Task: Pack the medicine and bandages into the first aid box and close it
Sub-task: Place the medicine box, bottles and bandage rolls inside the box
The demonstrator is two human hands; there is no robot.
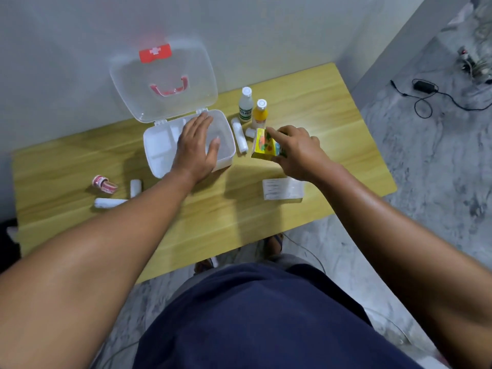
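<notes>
The right hand (pixel 295 153) pinches a small yellow cardboard medicine carton with a printed fruit picture (pixel 265 145), fingers closed around its right side and thumb underneath, the carton tilted and apparently just lifted off the pale wooden table (pixel 332 123). To the left of that grip sits the white plastic first aid box (pixel 229 145), its clear lid with the red handle and red latch (pixel 162 83) propped open against the wall. The left hand (pixel 195 147) lies flat and spread over the box's large compartment, holding nothing, seemingly steadying the box. Between the carton and the box lies a white rolled bandage (pixel 239 135); just beyond the grip stand a white plastic bottle with a green label (pixel 245 105) and an orange bottle with a white cap (pixel 260 113). Nearer than the grip rests a flat white gauze packet (pixel 282 188); far left of the box lie two more white rolls (pixel 110 203) and a red-printed tape roll (pixel 102 183). Packing looks barely begun. The next move calls for carrying the carton left, the left hand clearing the compartment, then setting the carton flat.
</notes>
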